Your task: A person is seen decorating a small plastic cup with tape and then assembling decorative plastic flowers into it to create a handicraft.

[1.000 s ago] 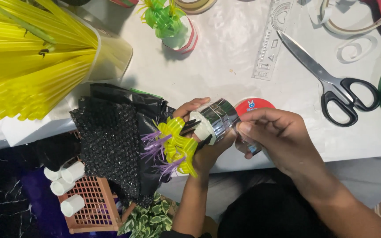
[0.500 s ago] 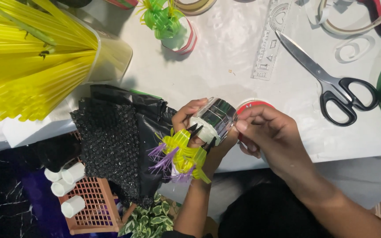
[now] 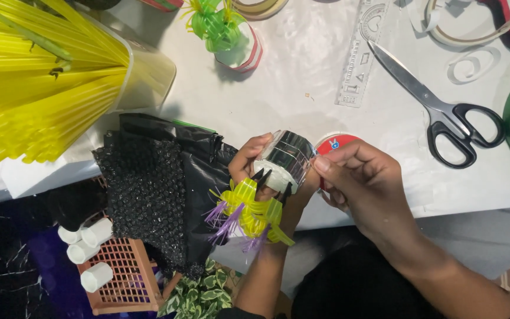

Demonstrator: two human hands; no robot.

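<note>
Two hands are in view, the left hand [image 3: 254,162] and the right hand [image 3: 364,183]. There is one silver-wrapped cup [image 3: 284,158] trimmed with yellow and purple straw loops, and one green-topped cup [image 3: 231,35] near the bench's far edge. One pair of scissors [image 3: 438,106], one clear ruler [image 3: 361,53], one red-lidded roll [image 3: 334,143]. Three white tubes [image 3: 90,254] lie on one orange basket [image 3: 125,277]. One tub [image 3: 143,74] holds many yellow straws [image 3: 36,77].

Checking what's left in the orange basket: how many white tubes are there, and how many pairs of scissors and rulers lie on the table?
White tubes: 4
Scissors: 1
Ruler: 1
Total: 6
</note>
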